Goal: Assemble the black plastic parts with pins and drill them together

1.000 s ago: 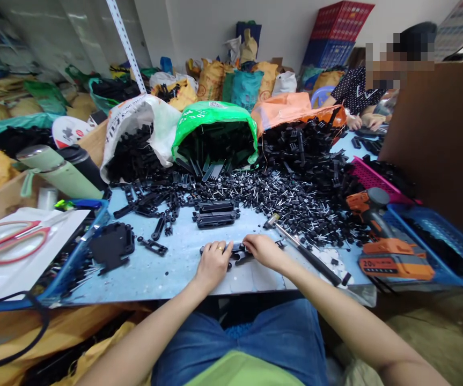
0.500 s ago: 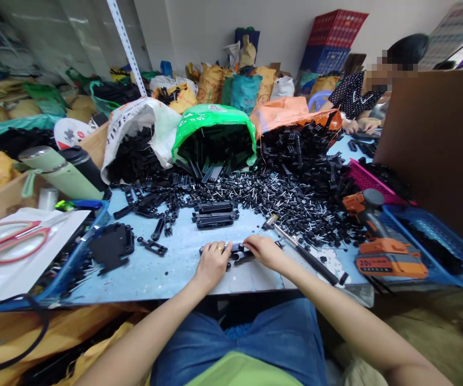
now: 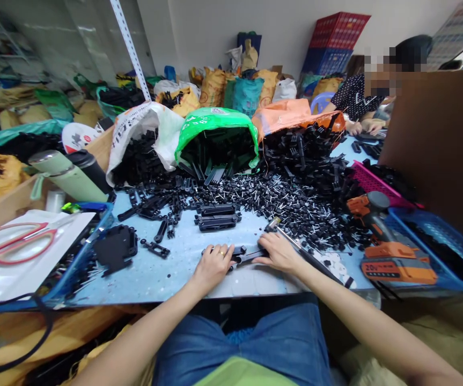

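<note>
My left hand (image 3: 212,267) is closed over the left end of a black plastic part (image 3: 249,257) at the table's front edge. At the other end, my right hand (image 3: 278,252) has its fingers curled round the same part. My fingers cover both its ends, so its full shape is hidden. Just beyond my right hand lies a hammer (image 3: 272,224), its dark handle running under or behind my forearm. Farther back, assembled black bar-shaped pieces (image 3: 217,221) sit side by side on the light blue tabletop (image 3: 186,279).
Behind are heaped pins with black heads (image 3: 291,203) and white, green (image 3: 217,119) and orange sacks of black parts. A cordless drill (image 3: 396,257) and blue basket stand right; scissors (image 3: 17,244) and a flask (image 3: 68,174) lie left. A co-worker (image 3: 358,102) sits beyond a brown panel (image 3: 436,139).
My right hand has shifted slightly right and turned, fingers now wrapped lower round the part's right end. More of the part shows between my hands. The whole view has moved slightly.
</note>
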Motion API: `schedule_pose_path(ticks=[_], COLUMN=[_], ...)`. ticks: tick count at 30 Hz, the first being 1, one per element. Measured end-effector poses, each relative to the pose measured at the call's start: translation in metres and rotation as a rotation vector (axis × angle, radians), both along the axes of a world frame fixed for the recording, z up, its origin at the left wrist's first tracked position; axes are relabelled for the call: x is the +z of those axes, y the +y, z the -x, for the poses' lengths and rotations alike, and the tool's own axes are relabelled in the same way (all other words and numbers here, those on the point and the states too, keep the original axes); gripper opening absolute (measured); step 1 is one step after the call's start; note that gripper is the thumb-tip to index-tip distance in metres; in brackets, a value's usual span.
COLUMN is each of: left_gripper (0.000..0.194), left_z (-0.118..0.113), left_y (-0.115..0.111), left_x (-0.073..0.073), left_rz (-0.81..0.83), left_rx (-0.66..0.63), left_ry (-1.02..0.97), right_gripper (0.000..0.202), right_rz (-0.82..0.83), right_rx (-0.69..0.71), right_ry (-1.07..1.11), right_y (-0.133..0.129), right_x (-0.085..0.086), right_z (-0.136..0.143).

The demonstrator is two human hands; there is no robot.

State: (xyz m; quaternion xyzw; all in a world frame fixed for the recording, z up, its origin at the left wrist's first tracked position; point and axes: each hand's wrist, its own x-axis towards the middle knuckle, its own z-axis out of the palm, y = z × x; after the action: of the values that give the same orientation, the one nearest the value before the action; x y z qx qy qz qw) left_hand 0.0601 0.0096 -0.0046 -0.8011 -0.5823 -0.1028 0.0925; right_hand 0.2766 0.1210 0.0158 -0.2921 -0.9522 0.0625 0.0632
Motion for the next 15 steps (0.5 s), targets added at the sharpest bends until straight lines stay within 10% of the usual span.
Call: schedule_pose_path(ticks=[6,11,15], left_gripper=[0.04,0.059,0.057], left_z=[0.011,-0.009,-0.05], left_y=[0.005,-0.041,-0.06], left_x=[0.024,0.077,0.087], left_rz=[0.109,0.079,-0.161], left_rx=[0.013,-0.265,-0.247], left_ry=[-0.136,-0.78,-1.223], right_gripper=[0.059,0.068,0.067], right_rz=[0.049,0.399,0.538], right_rx=[0.083,0.345,0.233], right_ry=[0.024,0.358,0.71], right_y=[0.003,-0.044,-0.09], right_x=[0.011,0.052,0.032], right_z=[-0.021,-0.017,0.026])
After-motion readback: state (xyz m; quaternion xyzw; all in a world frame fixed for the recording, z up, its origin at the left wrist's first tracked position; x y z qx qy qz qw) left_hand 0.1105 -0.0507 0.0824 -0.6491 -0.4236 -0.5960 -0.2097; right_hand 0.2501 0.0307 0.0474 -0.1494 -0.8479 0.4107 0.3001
